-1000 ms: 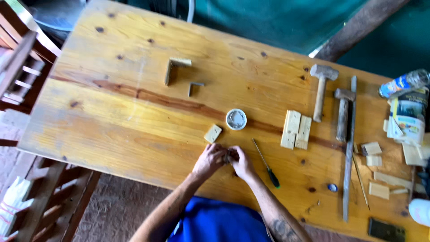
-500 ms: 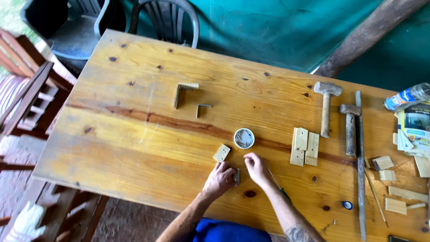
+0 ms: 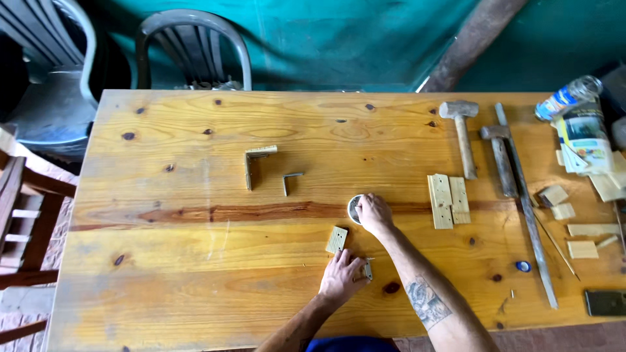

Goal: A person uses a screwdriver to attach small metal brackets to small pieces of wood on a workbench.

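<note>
Right hand (image 3: pixel 373 214) reaches up-frame, fingers dipped in small round tin (image 3: pixel 354 208); left hand (image 3: pixel 340 277) below pins small wood piece (image 3: pixel 368 270); wood block (image 3: pixel 336 239) between.

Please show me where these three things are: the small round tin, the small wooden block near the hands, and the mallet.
small round tin (image 3: pixel 353 208), head view, on its uncovered left rim beside the right hand.
small wooden block (image 3: pixel 336 239), head view, on the middle of its top face.
mallet (image 3: pixel 458 109), head view, on its head.

Two hammers (image 3: pixel 460 130); two flat slats (image 3: pixel 448 199); two L-brackets (image 3: pixel 257 163); one tin (image 3: pixel 354 207)
</note>
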